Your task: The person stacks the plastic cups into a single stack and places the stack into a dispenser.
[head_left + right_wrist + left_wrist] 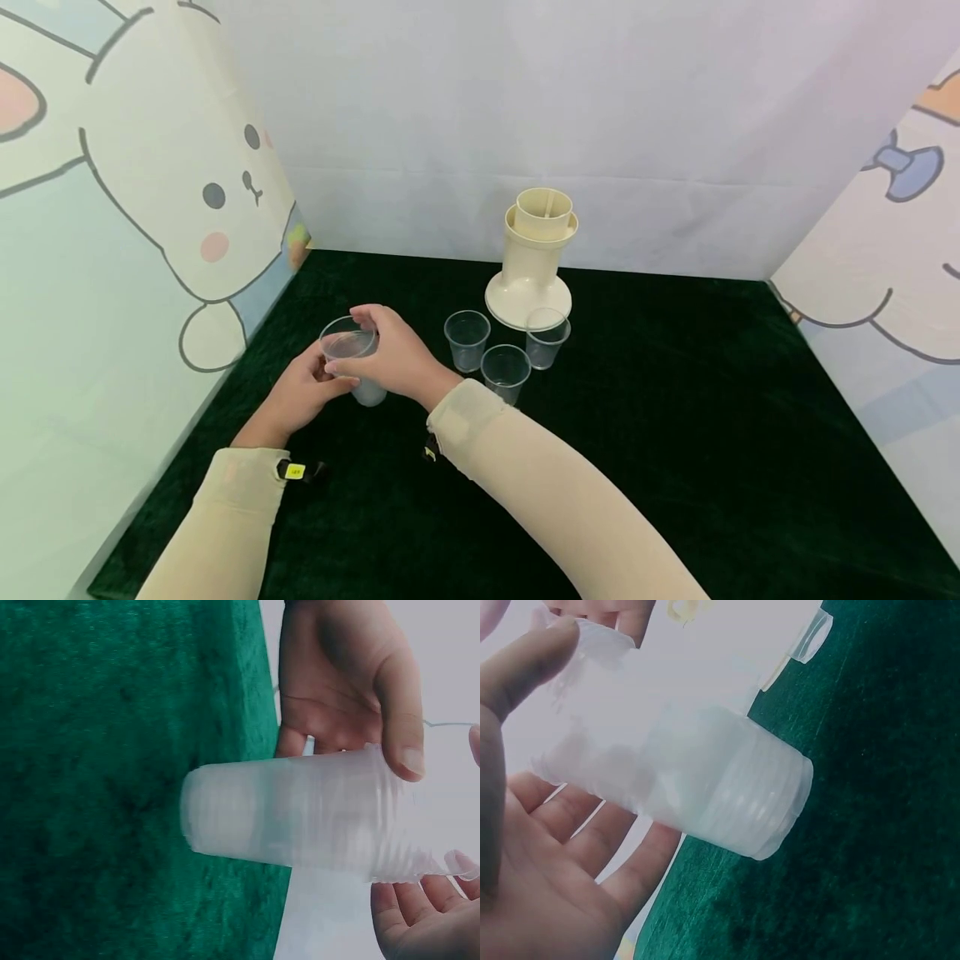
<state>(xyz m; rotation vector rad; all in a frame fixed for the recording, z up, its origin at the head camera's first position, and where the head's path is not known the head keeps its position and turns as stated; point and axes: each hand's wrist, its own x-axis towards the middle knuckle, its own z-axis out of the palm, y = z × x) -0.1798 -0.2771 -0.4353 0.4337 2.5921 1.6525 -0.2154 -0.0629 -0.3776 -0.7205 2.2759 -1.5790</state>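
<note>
A nested stack of clear plastic cups (369, 392) is held between both hands at the left of the table. My left hand (294, 396) grips the stack's side, thumb on one side and fingers on the other, as the left wrist view shows of the cups (757, 787). Around the topmost plastic cup (347, 340) reaches my right hand (401, 354), its thumb and fingers on opposite sides near the rim. In the right wrist view the stack (300, 814) lies across the picture, with several rims close together beside the right fingers (412, 904).
Three single clear cups stand right of the hands: one at left (467, 350), one in front (506, 375), one at right (546, 348). Behind them is a cream plastic stand (528, 267) with a round base and tubular top. Dark green cloth (675, 400) covers the table; printed curtains surround it.
</note>
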